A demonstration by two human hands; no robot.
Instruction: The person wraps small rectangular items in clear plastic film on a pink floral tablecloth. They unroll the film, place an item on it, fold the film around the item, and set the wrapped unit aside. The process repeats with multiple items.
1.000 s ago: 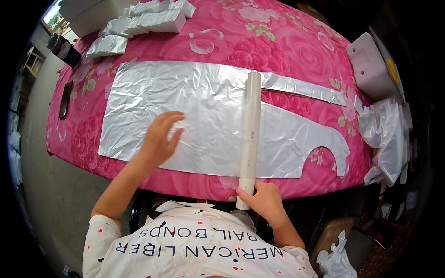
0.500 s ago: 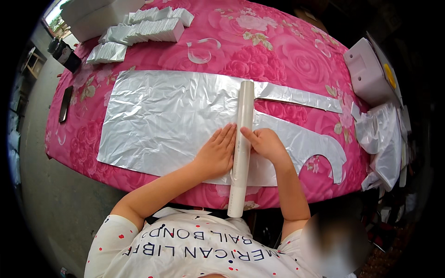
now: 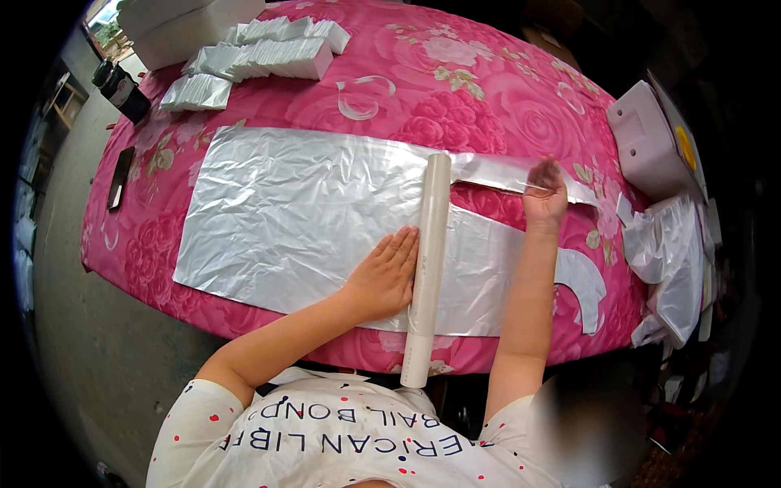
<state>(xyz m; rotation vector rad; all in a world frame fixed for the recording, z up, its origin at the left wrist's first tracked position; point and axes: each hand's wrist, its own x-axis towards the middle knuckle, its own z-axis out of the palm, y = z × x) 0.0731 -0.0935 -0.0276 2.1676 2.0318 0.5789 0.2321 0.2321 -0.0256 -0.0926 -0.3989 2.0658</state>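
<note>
With left grip flat, holding nothing, resting on silver sheet upon pink surface, just left of pale tube laid near to far. With right grip at far-right silver strip; cannot tell if closed.

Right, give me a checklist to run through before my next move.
1. Left hand on the silver sheet beside the pale tube: ok.
2. Pale tube lying across the sheet: ok.
3. Tube wholly on the pink-covered table: not ok, its near end overhangs.
4. Right hand gripping the silver strip: cannot tell, blurred.
5. Sheet free of creases: not ok.
6. Black bottle clear of the sheet: ok.
</note>
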